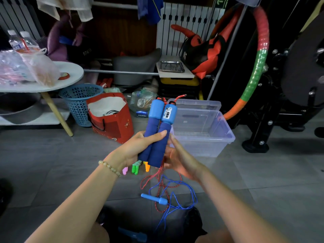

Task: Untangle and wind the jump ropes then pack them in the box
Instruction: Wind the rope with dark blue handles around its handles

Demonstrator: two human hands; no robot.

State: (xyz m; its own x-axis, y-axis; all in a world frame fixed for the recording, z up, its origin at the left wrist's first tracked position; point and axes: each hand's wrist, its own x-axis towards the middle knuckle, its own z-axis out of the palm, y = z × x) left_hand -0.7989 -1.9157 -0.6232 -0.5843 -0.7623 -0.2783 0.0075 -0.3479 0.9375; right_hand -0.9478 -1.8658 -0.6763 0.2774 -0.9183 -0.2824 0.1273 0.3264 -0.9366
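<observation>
At mid-frame above the grey tiled floor, the left hand (pixel 138 149) grips a pair of dark-blue foam handles (pixel 157 135), fingers and thumb wrapped round both so they stand pressed side by side, heads up. The right hand (pixel 180 160) lies against the right side of the handles with its visible fingers straight. No pinch shows. A red speckled rope (pixel 149 179) leaves the handle heads, reappears below the hands and drops to the floor, where it crosses a thin blue rope (pixel 185 193) in a loose heap.

Progress, as judged: early. The handles of one rope are gathered, but its cord is unwound and appears tangled with the blue one. No rope is visible in the clear plastic box (pixel 208 135), which stands open on the floor just behind the hands. Untangling, winding of every rope and all packing are left to do.

Count:
- foam handles in hand, two
- slim light-blue handle (pixel 154 199) on the floor, one, with a second blue handle (pixel 135 236) partly visible at the bottom edge
- small coloured handle ends (pixel 135 168) under the left wrist in pink, green and orange, number uncertain
- cords clearly seen, two
- box, one, with one lid (pixel 198 103) lying behind it
</observation>
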